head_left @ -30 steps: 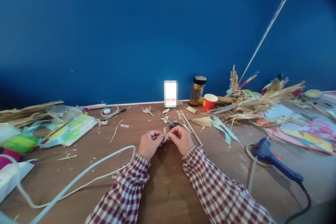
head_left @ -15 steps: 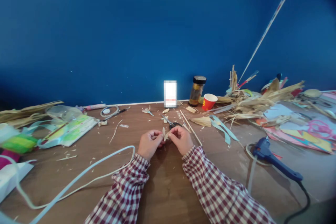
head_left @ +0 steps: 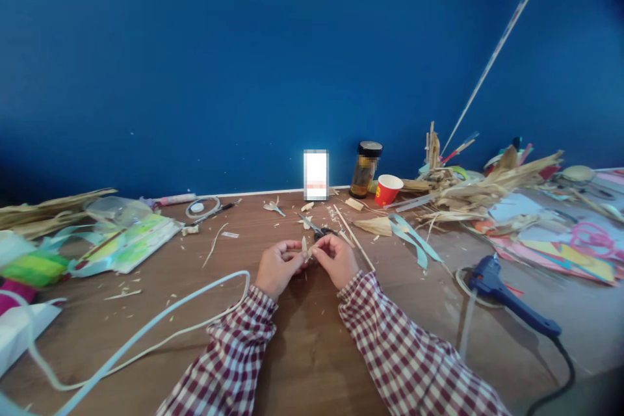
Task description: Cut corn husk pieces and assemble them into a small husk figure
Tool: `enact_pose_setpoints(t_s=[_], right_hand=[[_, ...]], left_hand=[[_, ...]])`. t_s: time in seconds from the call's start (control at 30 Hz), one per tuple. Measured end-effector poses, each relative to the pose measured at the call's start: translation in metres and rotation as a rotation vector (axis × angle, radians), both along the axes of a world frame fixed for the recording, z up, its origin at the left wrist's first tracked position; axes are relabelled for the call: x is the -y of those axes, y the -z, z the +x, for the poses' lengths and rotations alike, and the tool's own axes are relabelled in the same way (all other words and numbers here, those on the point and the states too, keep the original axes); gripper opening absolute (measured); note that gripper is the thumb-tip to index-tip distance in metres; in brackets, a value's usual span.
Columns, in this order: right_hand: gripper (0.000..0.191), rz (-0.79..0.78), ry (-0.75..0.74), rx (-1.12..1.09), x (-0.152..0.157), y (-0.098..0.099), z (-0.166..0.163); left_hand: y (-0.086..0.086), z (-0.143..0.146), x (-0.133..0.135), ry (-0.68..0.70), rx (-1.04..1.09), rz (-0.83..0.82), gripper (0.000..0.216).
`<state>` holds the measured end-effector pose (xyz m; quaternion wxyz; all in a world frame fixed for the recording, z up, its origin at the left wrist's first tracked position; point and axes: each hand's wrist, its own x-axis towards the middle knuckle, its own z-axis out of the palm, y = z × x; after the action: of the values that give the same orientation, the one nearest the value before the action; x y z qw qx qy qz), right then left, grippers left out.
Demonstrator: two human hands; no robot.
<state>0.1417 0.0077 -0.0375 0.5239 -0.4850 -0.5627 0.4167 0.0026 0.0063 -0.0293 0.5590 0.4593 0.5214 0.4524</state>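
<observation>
Between my two hands is a small pale piece of corn husk, pointed at its upper end. My left hand pinches it from the left with thumb and forefinger. From the right, my right hand closes its thumb and fingertips on the same piece. The fingers hide its lower part. Just beyond the hands lie scissors with dark handles, partly covered by my right hand. A thin stick slants across the table to the right of them, and small husk scraps lie around.
A blue glue gun lies at right, its black cord running forward. Behind stand a red paper cup and a dark-lidded jar. Dried husks are heaped at back right. A white cable loops by my left forearm.
Both hands stay almost in place, still pinching the husk piece. Its visible tip has shifted and turned slightly between the fingertips.
</observation>
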Motion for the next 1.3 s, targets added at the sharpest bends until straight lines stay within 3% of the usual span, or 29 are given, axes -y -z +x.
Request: enact_pose_setpoints(t_s=[0.47,0.7,1.3], right_hand=[[0.010,0.016,-0.022,0.008,0.0017,-0.0011,0.0001],[0.020,0.010,-0.086,-0.007,0.0038,-0.0037,-0.0020],[0.020,0.012,-0.035,-0.052,-0.0008,0.0018,0.0005]], left_hand=[[0.0001,-0.0009,-0.0012,0.039,0.022,0.067,0.042],[0.0017,-0.0013,-0.0018,0.037,0.038,0.070,0.041],[0.0056,-0.0024,-0.0013,0.058,-0.163,0.156,0.024]])
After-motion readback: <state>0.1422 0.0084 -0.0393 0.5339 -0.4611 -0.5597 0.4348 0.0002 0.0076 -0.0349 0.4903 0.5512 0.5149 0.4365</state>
